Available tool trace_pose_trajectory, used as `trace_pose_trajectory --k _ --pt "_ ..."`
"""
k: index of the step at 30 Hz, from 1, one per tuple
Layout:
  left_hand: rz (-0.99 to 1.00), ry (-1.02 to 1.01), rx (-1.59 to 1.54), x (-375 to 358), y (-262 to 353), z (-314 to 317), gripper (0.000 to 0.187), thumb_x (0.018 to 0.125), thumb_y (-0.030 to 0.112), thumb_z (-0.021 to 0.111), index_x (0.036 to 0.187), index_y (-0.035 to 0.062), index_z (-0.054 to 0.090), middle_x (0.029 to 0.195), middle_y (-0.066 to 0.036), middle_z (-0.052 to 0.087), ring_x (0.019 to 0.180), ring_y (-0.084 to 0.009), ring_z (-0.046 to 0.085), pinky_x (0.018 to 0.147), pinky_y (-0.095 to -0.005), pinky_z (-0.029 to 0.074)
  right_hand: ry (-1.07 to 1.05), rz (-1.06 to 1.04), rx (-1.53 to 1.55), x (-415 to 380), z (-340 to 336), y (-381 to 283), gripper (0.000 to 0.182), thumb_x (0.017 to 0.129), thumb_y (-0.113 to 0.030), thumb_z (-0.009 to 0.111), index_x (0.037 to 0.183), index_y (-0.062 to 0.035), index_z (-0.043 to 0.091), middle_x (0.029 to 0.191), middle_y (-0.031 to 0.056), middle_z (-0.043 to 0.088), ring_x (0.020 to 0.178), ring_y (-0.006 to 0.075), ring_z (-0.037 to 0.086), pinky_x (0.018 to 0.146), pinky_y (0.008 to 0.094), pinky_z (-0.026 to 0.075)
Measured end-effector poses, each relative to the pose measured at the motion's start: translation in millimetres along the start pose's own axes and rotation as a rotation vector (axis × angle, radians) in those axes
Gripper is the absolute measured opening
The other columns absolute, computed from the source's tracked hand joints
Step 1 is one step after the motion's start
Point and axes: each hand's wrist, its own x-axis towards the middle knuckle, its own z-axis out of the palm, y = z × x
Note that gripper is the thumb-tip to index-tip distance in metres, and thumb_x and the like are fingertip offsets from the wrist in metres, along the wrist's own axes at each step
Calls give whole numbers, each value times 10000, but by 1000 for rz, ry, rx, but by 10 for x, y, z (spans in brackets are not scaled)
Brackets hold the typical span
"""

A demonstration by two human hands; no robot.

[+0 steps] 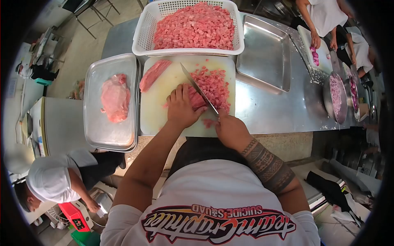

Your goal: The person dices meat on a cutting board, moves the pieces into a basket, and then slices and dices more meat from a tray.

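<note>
My right hand (232, 128) is closed round the handle of a knife (200, 89), whose long blade slants to the upper left across the cutting board (158, 117). My left hand (180, 105) presses on and steadies a piece of raw meat (197, 100), fingers bent over its left side and thumb near the blade. Beyond the knife lies a heap of small diced meat (215, 82). An uncut strip of meat (154, 75) rests at the board's upper left. A few cut bits lie near my right hand.
A white perforated basket (141, 39) heaped with diced meat stands behind the board. To the left, a metal tray (96, 131) holds a large piece of meat (115, 97). A metal pan (264, 53) sits at right. Farther right, other people work near purple onions (314, 56) and bowls.
</note>
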Motion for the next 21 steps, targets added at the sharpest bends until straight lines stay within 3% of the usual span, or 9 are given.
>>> trace_pose_trajectory --k 1,3,6,9,12,16,19,21 --pt "11 60 37 6 -21 9 882 854 520 807 1480 8 458 1433 -233 539 1304 -464 516 1110 -571 404 -5 14 13 3 -15 6 281 992 -180 598 1154 33 510 950 280 721 921 475 714 816 575 567" --pt "36 176 112 47 -92 47 662 909 451 760 1397 55 551 1342 -164 614 1244 -445 554 1070 -545 434 -31 17 -34 72 7 52 279 991 -181 598 1150 30 509 943 283 718 910 476 713 802 578 565" --pt "-176 9 -164 272 -194 181 383 1002 280 627 1288 26 612 1284 -174 658 1126 -450 603 995 -583 476 -32 -18 -60 100 -22 56 271 990 -171 600 1148 29 507 917 287 710 870 480 710 776 583 563" --pt "-168 13 -11 289 -121 264 267 961 156 587 1193 32 637 1182 -153 681 1035 -423 624 939 -575 499 -28 -13 -87 -68 -216 -35 260 990 -157 602 1145 28 507 891 292 701 832 482 704 757 588 559" --pt "-212 -16 30 280 -78 266 314 928 139 559 1224 70 639 1223 -109 678 1135 -391 602 967 -560 481 -97 5 -93 -421 -481 -179 259 1000 -143 576 1175 39 515 849 264 705 804 469 709 751 586 564" --pt "-195 2 55 286 -80 306 331 914 145 567 1229 69 634 1228 -108 675 1135 -400 596 966 -564 480 -196 39 -96 -351 -410 -105 273 1006 -141 570 1200 44 516 838 255 710 822 467 717 761 575 570" --pt "-193 20 37 267 -109 343 324 908 148 577 1217 67 631 1228 -112 670 1132 -405 595 962 -569 481 -81 -39 -6 76 -52 -15 268 990 -126 603 1164 47 495 871 287 700 847 479 707 755 569 560" --pt "-193 9 44 273 -107 346 313 906 146 581 1204 66 631 1215 -120 668 1125 -406 597 958 -571 483 -28 -113 -50 343 105 -33 343 988 -205 645 1188 42 517 904 262 727 906 462 731 792 546 578"
